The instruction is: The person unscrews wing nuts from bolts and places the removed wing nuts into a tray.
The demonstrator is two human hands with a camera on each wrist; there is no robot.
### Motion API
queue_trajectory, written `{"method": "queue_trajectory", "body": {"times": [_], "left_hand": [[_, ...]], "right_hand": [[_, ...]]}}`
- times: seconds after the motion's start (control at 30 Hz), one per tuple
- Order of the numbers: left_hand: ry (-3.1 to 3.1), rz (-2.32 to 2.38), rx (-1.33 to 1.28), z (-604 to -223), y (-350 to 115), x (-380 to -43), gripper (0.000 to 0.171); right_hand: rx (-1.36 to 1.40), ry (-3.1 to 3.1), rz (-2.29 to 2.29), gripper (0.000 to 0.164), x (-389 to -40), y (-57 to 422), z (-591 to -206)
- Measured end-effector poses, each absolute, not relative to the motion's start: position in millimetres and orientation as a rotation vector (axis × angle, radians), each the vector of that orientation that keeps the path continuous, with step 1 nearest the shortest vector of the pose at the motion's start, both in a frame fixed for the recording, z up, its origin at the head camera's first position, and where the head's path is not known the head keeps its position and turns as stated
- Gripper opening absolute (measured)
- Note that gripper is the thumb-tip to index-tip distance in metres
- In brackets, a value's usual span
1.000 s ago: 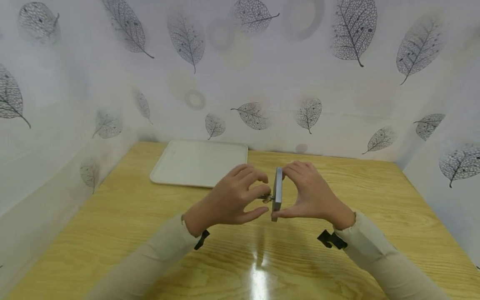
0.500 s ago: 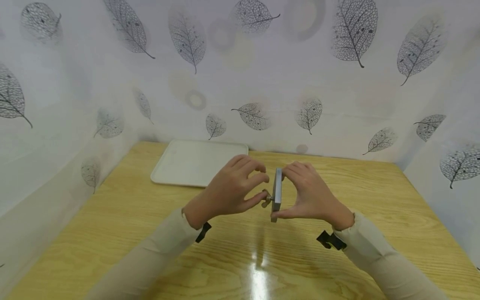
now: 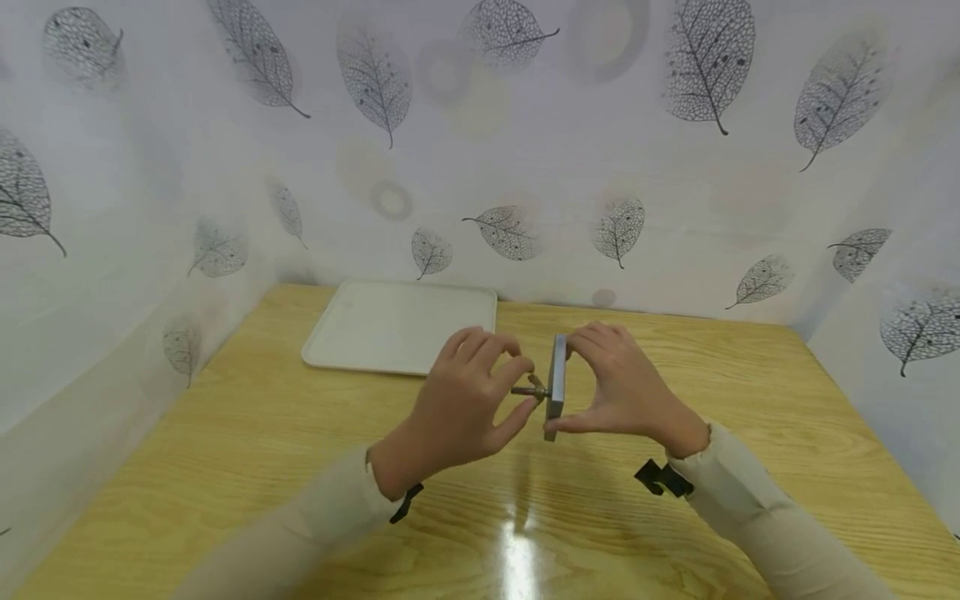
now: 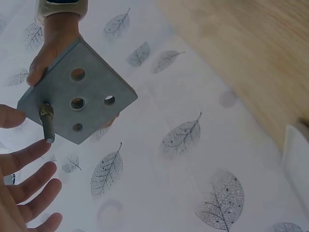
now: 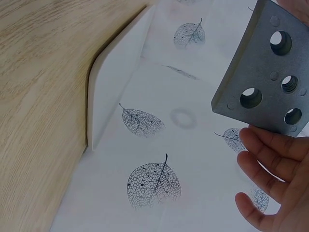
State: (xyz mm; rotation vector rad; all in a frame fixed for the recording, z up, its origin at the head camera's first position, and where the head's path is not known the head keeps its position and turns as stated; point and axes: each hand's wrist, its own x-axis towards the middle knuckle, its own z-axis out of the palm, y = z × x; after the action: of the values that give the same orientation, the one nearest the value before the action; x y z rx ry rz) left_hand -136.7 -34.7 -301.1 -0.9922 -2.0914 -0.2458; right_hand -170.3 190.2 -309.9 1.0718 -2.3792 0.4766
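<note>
A square grey metal plate (image 3: 556,379) stands on edge above the table, its thickness facing me. My right hand (image 3: 628,383) grips it by opposite edges, thumb below and fingers at the far side. From the plate's left face a threaded bolt (image 3: 518,390) sticks out, carrying a brass-coloured wing nut (image 3: 539,392). My left hand (image 3: 461,400) has thumb and index fingertips at the two wings, the other fingers loosely bent. Several round holes pierce the plate (image 4: 96,84) in the left wrist view, where the bolt (image 4: 48,129) points toward the left index fingertip.
A white rectangular tray (image 3: 397,325) lies at the back left of the wood-grain table (image 3: 675,517), partly behind my left hand. Behind the table hangs a leaf-patterned white sheet (image 3: 540,167), which also closes off both sides.
My left index finger and thumb have moved about the wing nut, whose wings stand at a different angle now, with the bolt's end showing. The right hand and plate have stayed put.
</note>
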Motion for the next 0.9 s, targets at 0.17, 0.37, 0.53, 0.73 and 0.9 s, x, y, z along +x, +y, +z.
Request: {"method": "queue_trajectory", "body": {"times": [0.17,0.37,0.53,0.73,0.9], "left_hand": [[-2.117,-0.234,-1.013,-306.2,-33.5,-134.2,0.032],[-2.172,-0.209,-1.006,-311.6,-32.0,-135.1,0.033],[-2.199,-0.186,-0.99,-311.9,-30.4,-135.8,0.03],[-2.194,-0.218,-0.948,-306.2,-30.7,-141.3,0.023],[-2.214,-0.242,-0.929,-303.4,-31.3,-147.2,0.021]], "right_hand": [[1.068,-2.389,0.483,0.089,-170.6,190.5,-310.4],[1.073,-2.39,0.485,0.089,-171.2,190.4,-311.4],[1.079,-2.388,0.488,0.087,-171.5,190.2,-312.2],[1.083,-2.393,0.483,0.087,-172.2,190.4,-312.7],[1.082,-2.392,0.487,0.086,-172.2,190.4,-312.7]]}}
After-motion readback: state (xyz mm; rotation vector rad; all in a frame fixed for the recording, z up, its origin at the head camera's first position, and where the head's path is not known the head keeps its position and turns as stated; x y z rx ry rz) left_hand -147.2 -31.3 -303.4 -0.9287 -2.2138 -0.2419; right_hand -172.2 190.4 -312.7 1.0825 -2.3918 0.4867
